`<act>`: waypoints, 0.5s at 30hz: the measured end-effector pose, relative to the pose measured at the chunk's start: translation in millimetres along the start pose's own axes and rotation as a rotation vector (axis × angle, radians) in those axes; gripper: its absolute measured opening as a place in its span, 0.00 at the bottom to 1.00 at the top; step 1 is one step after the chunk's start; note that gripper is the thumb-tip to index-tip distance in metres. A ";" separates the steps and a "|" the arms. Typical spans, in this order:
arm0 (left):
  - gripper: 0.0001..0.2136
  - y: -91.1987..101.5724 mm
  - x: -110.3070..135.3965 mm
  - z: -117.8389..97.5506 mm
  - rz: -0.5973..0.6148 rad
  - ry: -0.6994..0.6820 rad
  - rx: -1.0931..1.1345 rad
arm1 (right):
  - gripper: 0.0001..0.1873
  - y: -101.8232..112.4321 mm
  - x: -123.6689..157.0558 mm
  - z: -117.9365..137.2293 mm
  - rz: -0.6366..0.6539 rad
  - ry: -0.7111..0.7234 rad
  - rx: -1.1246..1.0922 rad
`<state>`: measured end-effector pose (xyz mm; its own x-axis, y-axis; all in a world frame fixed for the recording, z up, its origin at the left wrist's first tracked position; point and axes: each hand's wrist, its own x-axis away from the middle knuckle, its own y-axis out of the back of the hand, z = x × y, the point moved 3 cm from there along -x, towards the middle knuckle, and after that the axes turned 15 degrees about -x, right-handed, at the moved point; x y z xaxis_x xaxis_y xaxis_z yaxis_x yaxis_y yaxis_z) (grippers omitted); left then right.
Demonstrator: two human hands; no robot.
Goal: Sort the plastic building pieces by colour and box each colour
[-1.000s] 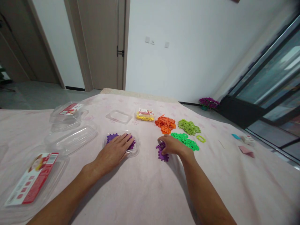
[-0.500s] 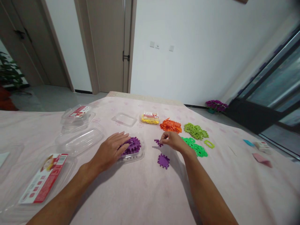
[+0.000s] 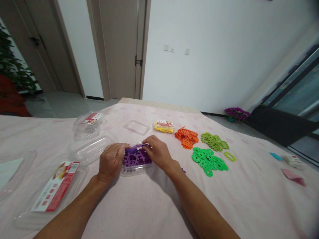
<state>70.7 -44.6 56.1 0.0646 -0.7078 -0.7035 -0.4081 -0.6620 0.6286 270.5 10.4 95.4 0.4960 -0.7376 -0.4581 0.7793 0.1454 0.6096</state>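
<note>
A clear plastic container [image 3: 136,172] holds a heap of purple interlocking plastic pieces [image 3: 137,159]. My left hand [image 3: 112,161] is closed around the container's left side, its fingertips by the pieces at the rim. Over the right back part of the heap, my right hand [image 3: 158,152] pinches a purple toothed piece [image 3: 143,145], seen nearly edge-on. Its fingers partly hide that piece. Another purple piece [image 3: 183,170] lies on the cloth, mostly covered by my right forearm.
Piles of orange pieces [image 3: 186,137], olive-green pieces [image 3: 214,141] and bright green pieces [image 3: 208,161] lie to the right. Behind stands a lidded box of yellow pieces [image 3: 163,126], beside a clear lid [image 3: 137,127]. Labelled clear lids [image 3: 56,187] and stacked containers [image 3: 89,124] occupy the left.
My right hand has moved left from the cloth to the container with a purple piece. My left hand has shifted from lying over the pieces to gripping the container's left side.
</note>
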 end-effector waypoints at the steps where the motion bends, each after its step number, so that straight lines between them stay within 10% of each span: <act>1: 0.17 -0.3 0.4 0.4 -0.004 -0.004 -0.011 | 0.08 -2.6 1.0 0.0 0.030 -0.009 0.019; 15: 0.12 -2.3 0.3 -21.0 0.123 -0.338 -0.089 | 0.06 -2.9 18.7 -0.4 0.157 0.056 0.116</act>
<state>90.8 -48.4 61.4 -0.2904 -0.6717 -0.6815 -0.3127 -0.6065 0.7310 277.7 -3.6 84.9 0.6313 -0.6734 -0.3847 0.6429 0.1769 0.7453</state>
